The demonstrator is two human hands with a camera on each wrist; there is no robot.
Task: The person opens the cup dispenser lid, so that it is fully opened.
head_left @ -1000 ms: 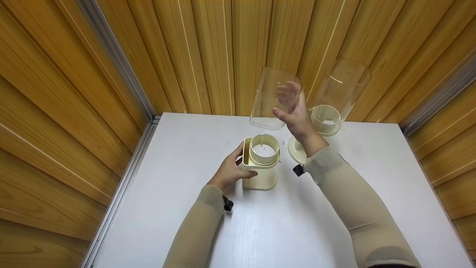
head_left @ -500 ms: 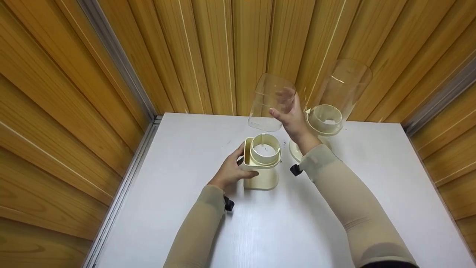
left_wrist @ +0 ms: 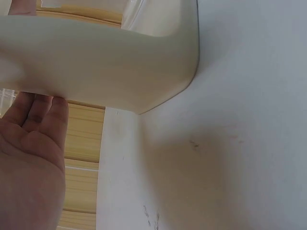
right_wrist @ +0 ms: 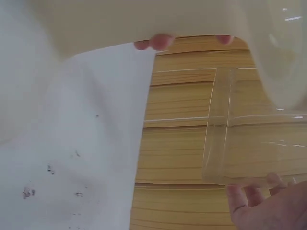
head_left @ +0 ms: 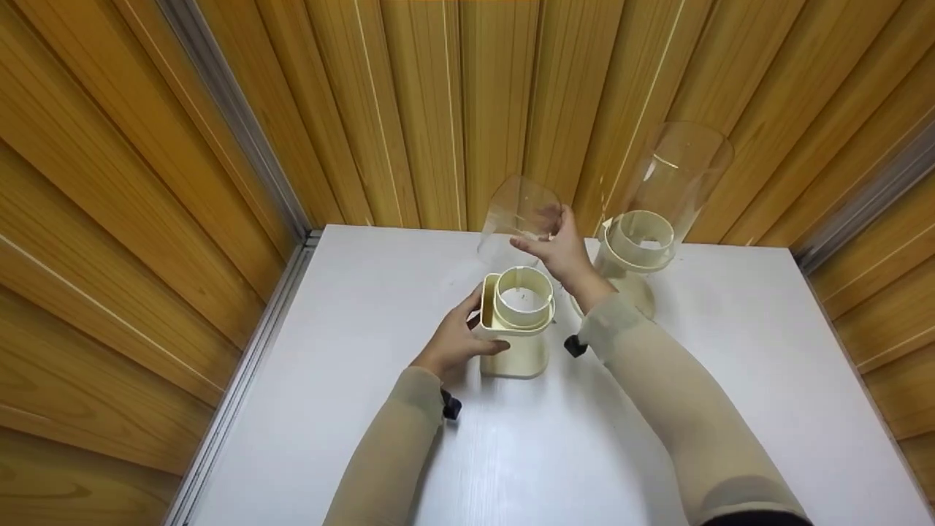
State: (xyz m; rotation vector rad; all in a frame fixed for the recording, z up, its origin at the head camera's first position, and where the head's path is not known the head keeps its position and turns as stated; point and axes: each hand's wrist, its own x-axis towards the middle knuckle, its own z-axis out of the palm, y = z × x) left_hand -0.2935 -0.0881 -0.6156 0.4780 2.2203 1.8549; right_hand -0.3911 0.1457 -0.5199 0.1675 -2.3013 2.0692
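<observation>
A cream plastic stand (head_left: 517,359) stands upright in the middle of the table, with a round open collar and a side pocket at its top. My left hand (head_left: 454,342) grips the head of this stand from the left, thumb in front. In the left wrist view, fingertips touch the underside of the stand (left_wrist: 105,62). Behind the stand, my right hand (head_left: 562,252) holds a clear plastic container (head_left: 504,219) by its right side, raised and tilted close behind the collar. The right wrist view has fingers along the wall of the clear container (right_wrist: 259,134).
A second cream stand (head_left: 632,288) stands at the back right, with a tall clear cylinder (head_left: 683,172) around its collar. The white table (head_left: 350,329) meets wood-patterned walls (head_left: 409,117) at the back. Metal rails (head_left: 241,358) edge the left side.
My right hand has lowered the clear container and moved it slightly left, closer to the stand's collar. The left hand keeps its grip on the stand.
</observation>
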